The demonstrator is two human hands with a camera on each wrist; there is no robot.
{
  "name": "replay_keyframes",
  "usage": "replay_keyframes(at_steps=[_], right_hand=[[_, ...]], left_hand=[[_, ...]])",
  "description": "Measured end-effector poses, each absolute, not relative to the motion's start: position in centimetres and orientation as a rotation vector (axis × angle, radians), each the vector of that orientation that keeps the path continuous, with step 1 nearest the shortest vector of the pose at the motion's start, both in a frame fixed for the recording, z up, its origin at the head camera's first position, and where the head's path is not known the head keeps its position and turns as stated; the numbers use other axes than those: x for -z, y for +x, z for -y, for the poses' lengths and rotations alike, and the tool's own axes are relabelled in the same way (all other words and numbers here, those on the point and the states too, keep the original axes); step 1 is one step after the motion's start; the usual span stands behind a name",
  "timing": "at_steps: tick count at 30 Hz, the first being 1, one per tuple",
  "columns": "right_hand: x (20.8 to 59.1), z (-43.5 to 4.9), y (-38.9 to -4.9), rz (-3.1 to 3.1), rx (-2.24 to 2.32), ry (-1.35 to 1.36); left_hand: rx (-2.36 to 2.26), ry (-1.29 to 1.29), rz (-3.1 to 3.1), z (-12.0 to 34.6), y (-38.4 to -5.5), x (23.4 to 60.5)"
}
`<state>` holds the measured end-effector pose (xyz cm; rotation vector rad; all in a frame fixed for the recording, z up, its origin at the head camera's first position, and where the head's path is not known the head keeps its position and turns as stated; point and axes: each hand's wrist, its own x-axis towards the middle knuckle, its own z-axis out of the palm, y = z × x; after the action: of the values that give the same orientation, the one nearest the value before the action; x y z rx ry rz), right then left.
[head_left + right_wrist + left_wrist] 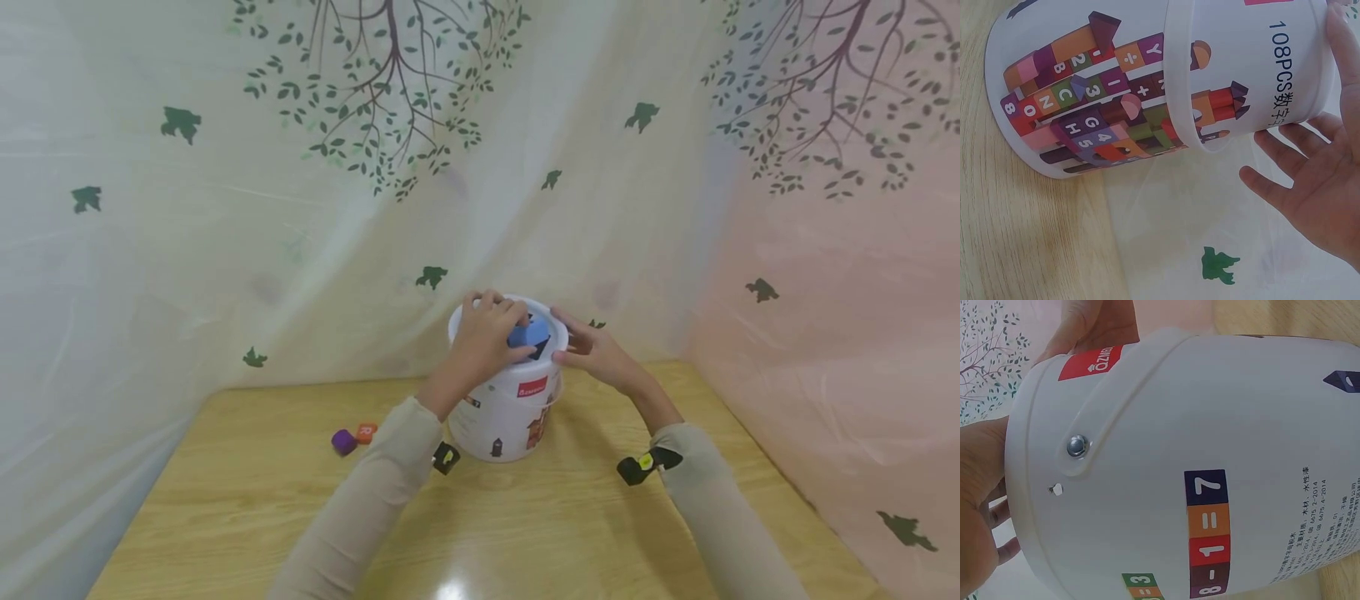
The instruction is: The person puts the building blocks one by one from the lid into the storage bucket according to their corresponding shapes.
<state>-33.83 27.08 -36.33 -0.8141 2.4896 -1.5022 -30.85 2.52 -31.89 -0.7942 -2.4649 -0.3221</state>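
A white toy-block bucket (498,417) stands upright on the table, printed with coloured blocks. My left hand (491,329) rests over its top, fingers bent, thumb toward the near rim. Between that thumb and forefinger shows a blue patch (529,332) with dark marks; whether it is print or a separate piece, I cannot tell. In the left wrist view, the left hand's fingertips are partly hidden behind the rim (1022,481). At the right side of the rim, my right hand (600,354) touches the edge with spread, fairly straight fingers (1275,187).
Left of the bucket, a purple block (344,442) and an orange lettered block (367,432) lie on the wooden table (510,533). A white handle (1129,394) is riveted to the bucket's side. A printed cloth (337,275) hangs behind, a pinkish one (817,375) on the right.
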Motion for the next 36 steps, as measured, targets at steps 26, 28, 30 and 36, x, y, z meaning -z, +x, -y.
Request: replay_keyframes(at_steps=[26,28,30,36], right_hand=[[36.26,-26.87,-33.7,-2.446,1.515,-0.838],[36.32,-26.89,-33.74,-2.442,1.522,-0.843],[36.37,-26.91,-33.8,-2.446,1.522,-0.847],[36.33,-26.92,-33.9,-2.466,1.512,-0.833]], left_hand=[[0.503,-0.829,2.48,-3.18,-30.87,32.61],[0.501,-0.831,2.495,-3.22,-30.87,32.62],[0.502,-0.833,2.506,-3.25,-30.89,32.63],[0.484,-0.826,2.489,-3.07,-30.88,32.62]])
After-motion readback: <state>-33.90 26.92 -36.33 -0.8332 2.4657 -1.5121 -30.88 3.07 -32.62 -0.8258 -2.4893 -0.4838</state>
